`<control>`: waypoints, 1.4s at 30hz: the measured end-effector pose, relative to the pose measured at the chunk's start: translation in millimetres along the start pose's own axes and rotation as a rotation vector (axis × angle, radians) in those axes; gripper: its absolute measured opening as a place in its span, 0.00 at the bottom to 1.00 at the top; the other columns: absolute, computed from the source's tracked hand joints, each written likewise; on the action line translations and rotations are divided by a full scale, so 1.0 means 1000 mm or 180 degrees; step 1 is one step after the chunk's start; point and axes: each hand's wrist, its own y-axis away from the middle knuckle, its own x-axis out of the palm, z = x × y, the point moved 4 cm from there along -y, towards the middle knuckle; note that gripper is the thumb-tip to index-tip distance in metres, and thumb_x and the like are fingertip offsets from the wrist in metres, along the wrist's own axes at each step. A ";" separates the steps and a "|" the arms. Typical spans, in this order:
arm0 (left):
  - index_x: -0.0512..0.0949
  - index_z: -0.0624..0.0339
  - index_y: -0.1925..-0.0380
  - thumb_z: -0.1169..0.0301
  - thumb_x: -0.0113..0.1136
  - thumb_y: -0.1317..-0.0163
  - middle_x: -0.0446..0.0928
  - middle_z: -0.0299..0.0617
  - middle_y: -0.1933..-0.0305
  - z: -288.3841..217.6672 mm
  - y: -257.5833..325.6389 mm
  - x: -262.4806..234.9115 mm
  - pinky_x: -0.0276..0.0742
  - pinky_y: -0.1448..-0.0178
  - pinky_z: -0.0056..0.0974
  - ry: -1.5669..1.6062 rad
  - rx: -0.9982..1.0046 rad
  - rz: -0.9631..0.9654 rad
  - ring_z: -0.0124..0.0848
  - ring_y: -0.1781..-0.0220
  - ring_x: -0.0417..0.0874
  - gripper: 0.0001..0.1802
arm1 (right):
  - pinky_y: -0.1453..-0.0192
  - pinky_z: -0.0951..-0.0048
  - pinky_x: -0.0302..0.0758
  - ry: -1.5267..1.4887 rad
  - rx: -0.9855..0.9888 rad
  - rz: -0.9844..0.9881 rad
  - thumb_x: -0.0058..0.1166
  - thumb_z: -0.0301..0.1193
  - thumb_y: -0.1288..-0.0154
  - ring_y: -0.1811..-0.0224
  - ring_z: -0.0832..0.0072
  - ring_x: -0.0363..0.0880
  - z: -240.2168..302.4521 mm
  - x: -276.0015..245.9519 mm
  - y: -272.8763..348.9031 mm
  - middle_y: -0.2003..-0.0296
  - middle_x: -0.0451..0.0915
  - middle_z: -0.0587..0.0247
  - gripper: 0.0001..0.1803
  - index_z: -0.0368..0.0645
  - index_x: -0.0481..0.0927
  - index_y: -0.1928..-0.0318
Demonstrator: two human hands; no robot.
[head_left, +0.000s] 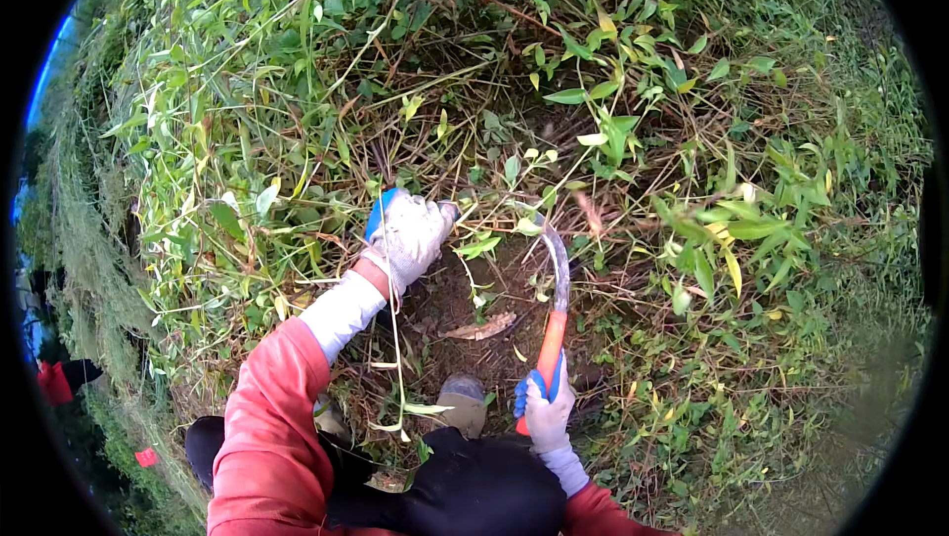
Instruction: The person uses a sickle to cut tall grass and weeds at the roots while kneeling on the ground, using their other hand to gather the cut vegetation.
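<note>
My right hand (547,413), in a white glove with blue on the palm side, is wrapped round the orange handle of a sickle (554,340). The sickle's curved metal blade (560,274) points up and bends left, its tip partly lost among leaves and stems. My left hand (410,237), gloved the same way, is closed on plant stems (474,208) to the left of the blade. A long pale vine (397,363) trails from near the left wrist toward my feet. What lies inside the left fist is mostly hidden.
Dense green weeds (247,131) and dry stalks surround a patch of brown soil (445,304) with a dry leaf (481,326) on it. My boot (463,403) and dark knees are close below. Red objects (146,457) show at the far left edge.
</note>
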 end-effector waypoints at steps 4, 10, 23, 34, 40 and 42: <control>0.74 0.56 0.63 0.70 0.60 0.55 0.77 0.43 0.74 -0.009 0.005 -0.013 0.70 0.57 0.42 -0.0357 0.0304 0.0170 0.40 0.66 0.79 0.15 | 0.80 0.80 0.70 -0.0740 0.0070 -0.0114 0.46 0.20 0.37 0.83 0.83 0.69 0.014 0.021 -0.046 0.76 0.73 0.67 0.34 0.48 0.55 0.31; 0.74 0.60 0.61 0.71 0.61 0.53 0.75 0.46 0.74 0.057 0.041 -0.045 0.71 0.56 0.43 0.0660 0.0733 -0.0953 0.46 0.72 0.76 0.17 | 0.85 0.76 0.67 -0.2474 0.0675 0.0574 0.48 0.28 0.32 0.86 0.78 0.67 0.036 0.128 -0.080 0.78 0.73 0.63 0.05 0.47 0.68 0.57; 0.70 0.68 0.46 0.61 0.65 0.43 0.78 0.45 0.53 0.350 0.233 0.008 0.70 0.49 0.32 0.1853 -0.3087 -0.2236 0.32 0.58 0.78 0.30 | 0.85 0.77 0.68 -0.2053 -0.0197 -0.0469 0.45 0.25 0.33 0.85 0.79 0.70 0.040 0.085 -0.045 0.79 0.73 0.64 0.08 0.42 0.69 0.54; 0.63 0.55 0.37 0.60 0.65 0.49 0.63 0.47 0.35 0.057 0.061 -0.190 0.58 0.32 0.48 -0.1294 -0.0147 -0.2436 0.47 0.34 0.63 0.39 | 0.85 0.77 0.68 -0.1230 0.0094 0.1507 0.50 0.25 0.36 0.86 0.82 0.69 0.048 0.169 -0.097 0.80 0.72 0.69 0.31 0.49 0.59 0.33; 0.68 0.62 0.45 0.48 0.56 0.46 0.67 0.53 0.40 0.026 -0.012 -0.029 0.51 0.28 0.49 -0.0656 0.0803 0.0188 0.46 0.34 0.63 0.36 | 0.84 0.78 0.69 -0.1852 -0.0153 0.0248 0.49 0.26 0.34 0.85 0.82 0.70 0.033 0.100 -0.091 0.78 0.74 0.67 0.30 0.48 0.57 0.33; 0.66 0.62 0.43 0.48 0.60 0.51 0.65 0.55 0.38 0.012 -0.010 -0.012 0.50 0.28 0.50 -0.0689 0.0661 0.0086 0.48 0.34 0.63 0.39 | 0.84 0.78 0.68 -0.1357 -0.0293 -0.0090 0.50 0.27 0.34 0.85 0.81 0.70 0.018 0.064 -0.091 0.78 0.73 0.67 0.30 0.46 0.57 0.33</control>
